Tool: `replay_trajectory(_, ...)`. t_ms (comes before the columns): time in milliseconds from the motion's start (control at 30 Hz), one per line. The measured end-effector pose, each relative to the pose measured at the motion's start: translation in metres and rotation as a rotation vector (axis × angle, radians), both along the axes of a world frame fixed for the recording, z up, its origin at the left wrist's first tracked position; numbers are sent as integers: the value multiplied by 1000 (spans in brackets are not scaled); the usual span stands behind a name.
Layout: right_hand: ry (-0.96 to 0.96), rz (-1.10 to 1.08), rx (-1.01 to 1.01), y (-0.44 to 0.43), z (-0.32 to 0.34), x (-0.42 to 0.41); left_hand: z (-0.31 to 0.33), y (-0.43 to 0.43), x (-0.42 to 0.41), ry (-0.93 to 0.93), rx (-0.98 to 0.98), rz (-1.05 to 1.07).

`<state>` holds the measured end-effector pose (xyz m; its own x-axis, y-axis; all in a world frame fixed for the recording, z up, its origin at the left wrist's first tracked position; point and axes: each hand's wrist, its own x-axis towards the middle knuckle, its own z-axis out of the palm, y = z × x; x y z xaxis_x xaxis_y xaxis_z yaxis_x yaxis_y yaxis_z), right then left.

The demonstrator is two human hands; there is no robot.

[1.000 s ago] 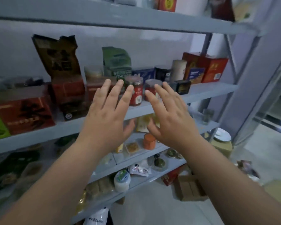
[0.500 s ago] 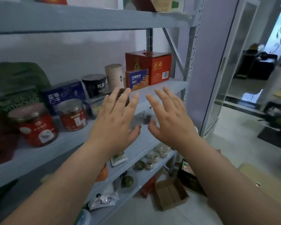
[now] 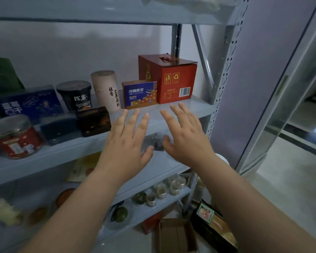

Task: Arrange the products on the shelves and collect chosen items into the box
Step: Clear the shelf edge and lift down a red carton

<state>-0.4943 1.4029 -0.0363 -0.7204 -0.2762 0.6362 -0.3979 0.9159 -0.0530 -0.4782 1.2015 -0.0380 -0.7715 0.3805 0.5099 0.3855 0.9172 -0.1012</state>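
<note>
Two hands, the left hand [image 3: 128, 141] and the right hand [image 3: 185, 136], hover with fingers spread wide and hold nothing, just before the bare right end of the shelf [image 3: 188, 106]. The nearest products are the blue-and-orange box [image 3: 140, 94] and the red carton [image 3: 168, 79], which stand touching at the back. To take either one cleanly, the person would likely do best with one hand on each side face, lifting straight up so that the pale tube [image 3: 106, 92] alongside stays upright.

Counted on this shelf: one red carton, one blue-and-orange box, one pale tube, one black tub [image 3: 75, 94], one flat blue box [image 3: 31, 103], two small dark boxes [image 3: 93, 120] and one red-labelled jar [image 3: 15, 136]. One open cardboard box [image 3: 173, 234] waits on the floor below. The small jars on the lower shelf are too blurred to count.
</note>
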Motion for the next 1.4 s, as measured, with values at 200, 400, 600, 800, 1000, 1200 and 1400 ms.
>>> replay_trajectory(200,-38,46,-8,25,-15,-67,-20,31,-49,-66,33,12)
replay_trajectory(400,-106,43,41,52,-24,-143,-32,67,-128,-181,199,35)
replay_trajectory(600,-251,46,-183,84,-11,-214,-25,105,-187,-388,523,15)
replay_trajectory(800,-476,-129,-605,128,-3,-288,-14,131,-243,-504,965,177)
replay_trajectory(1000,-590,-118,-542,144,-22,-325,-23,153,-275,-373,1022,358)
replay_trajectory(1200,-610,-59,-455,153,-30,-336,-24,155,-274,-430,912,411)
replay_trajectory(1400,-656,8,-449,160,-30,-339,-16,164,-268,-432,849,422)
